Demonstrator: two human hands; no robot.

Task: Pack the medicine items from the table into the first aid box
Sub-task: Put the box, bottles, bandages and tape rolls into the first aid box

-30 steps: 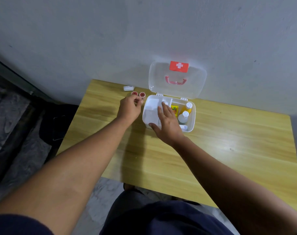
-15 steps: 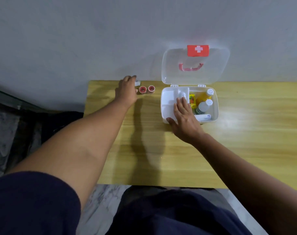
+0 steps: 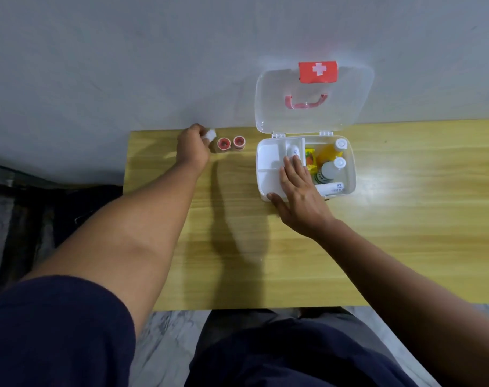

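Note:
The white first aid box [image 3: 350,166] stands open at the back of the wooden table, its clear lid [image 3: 349,107] leaning on the wall. Inside are a white divided tray [image 3: 268,160], an orange bottle [image 3: 328,152], a white-capped bottle [image 3: 331,169], a yellow packet [image 3: 310,159] and a white tube [image 3: 332,188]. My right hand [image 3: 299,196] rests flat on the tray and the box's front rim, holding nothing. My left hand [image 3: 193,150] is closed on a small white roll [image 3: 210,134] at the table's back left. Two red tape rolls [image 3: 231,143] stand just right of it.
The grey wall runs directly behind the table [image 3: 405,233]. The table's left edge is close to my left hand, with dark floor and a dark object beyond it. My lap in dark clothing is below the front edge.
My left hand has left the box's side, reached back left past the red rolls, and closed on the white roll. My right hand stays on the tray. The view shifted left.

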